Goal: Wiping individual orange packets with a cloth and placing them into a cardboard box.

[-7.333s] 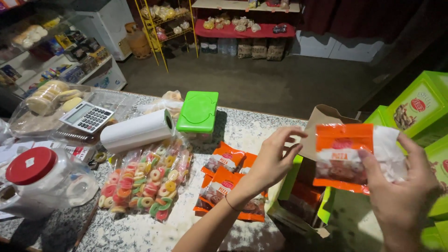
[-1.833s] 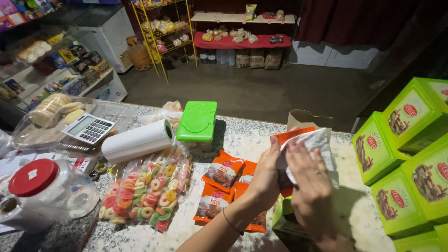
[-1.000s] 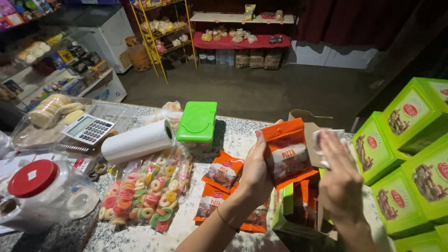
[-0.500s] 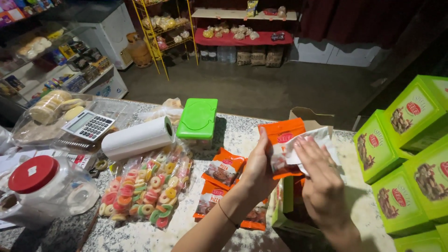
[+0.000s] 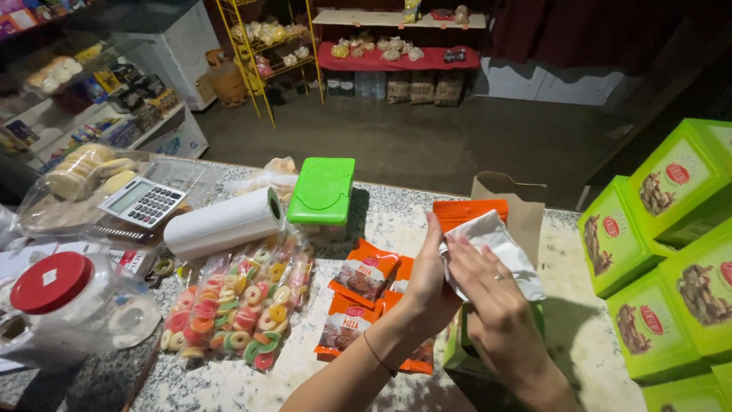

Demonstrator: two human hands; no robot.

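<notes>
My left hand (image 5: pixel 428 286) grips an orange snack packet (image 5: pixel 467 210) upright over the counter. My right hand (image 5: pixel 494 301) presses a white tissue (image 5: pixel 499 244) against the packet's front. Directly behind them stands an open brown paper bag (image 5: pixel 517 200). A green box (image 5: pixel 461 355) sits below my hands, mostly hidden. Several more orange snack packets (image 5: pixel 358 294) lie flat on the speckled counter (image 5: pixel 381 221) to the left of my left wrist.
Bags of ring-shaped gummies (image 5: pixel 244 309), a white paper roll (image 5: pixel 225 223), a green-lidded wipes tub (image 5: pixel 324 191), a calculator (image 5: pixel 142 202) and a red-lidded clear jar (image 5: pixel 65 301) fill the left. Green boxes (image 5: pixel 663 252) stack at the right. Shelves (image 5: pixel 396 46) stand across the floor.
Earlier my right hand was apart from the packet. It has come back onto it with the tissue, and now rubs over the front while my left hand keeps hold.
</notes>
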